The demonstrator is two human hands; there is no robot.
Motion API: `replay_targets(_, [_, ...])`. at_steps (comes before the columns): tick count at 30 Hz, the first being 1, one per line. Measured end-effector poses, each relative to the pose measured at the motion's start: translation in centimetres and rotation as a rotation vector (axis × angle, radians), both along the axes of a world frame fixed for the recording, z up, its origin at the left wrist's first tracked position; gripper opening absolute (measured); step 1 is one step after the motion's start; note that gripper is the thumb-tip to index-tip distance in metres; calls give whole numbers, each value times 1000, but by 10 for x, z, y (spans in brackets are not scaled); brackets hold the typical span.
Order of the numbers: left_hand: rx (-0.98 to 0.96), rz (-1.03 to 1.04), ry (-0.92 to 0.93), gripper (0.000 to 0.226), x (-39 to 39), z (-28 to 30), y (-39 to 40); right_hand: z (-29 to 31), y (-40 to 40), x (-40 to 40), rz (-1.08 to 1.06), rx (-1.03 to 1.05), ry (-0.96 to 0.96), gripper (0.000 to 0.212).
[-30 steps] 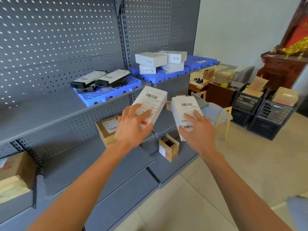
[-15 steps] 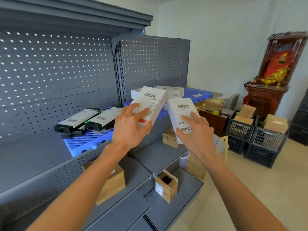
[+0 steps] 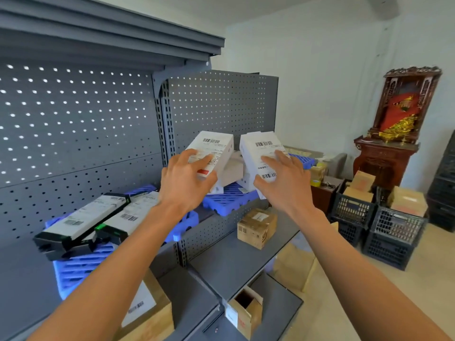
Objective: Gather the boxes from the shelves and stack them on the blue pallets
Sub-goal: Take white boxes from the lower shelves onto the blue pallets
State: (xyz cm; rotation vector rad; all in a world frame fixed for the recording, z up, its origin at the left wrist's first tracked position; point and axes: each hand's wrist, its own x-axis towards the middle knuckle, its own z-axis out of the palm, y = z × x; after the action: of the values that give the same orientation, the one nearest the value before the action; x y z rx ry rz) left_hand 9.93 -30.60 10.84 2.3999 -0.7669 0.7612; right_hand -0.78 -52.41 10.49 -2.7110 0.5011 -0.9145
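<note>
two white boxes are held up in front of the grey shelves — one by each hand. the left box is gripped by the left hand, thumb across its labelled face and fingers curled round its lower end; the right box is gripped by the right hand, fingers spread over the barcode label. both boxes are tilted, barcodes up, just beside each other and above the right blue pallet, where more white boxes are partly hidden behind them. on the left blue pallet two long black-and-white boxes lie side by side. brown cartons are seen on the lower shelves — one open near the bottom. black crates with cartons stand on the floor at right, near a wooden cabinet.
</note>
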Motion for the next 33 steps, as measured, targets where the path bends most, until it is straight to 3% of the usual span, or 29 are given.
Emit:
replay_targets(12, [15,127,52,49,71,15,-73,30,-74,102,93,-44,71,62])
replay_targets(21, [25,230,105,47,94,11,-101,31,-87,157,182,-79,133,57])
replay_targets(26, [-18,259,108,45,95,7,-104,22,-90,168,189,-129,68,48])
replay_targets(33, [86,293,80,49,93,9,-109,8,-96,177,197,-274,-67,68])
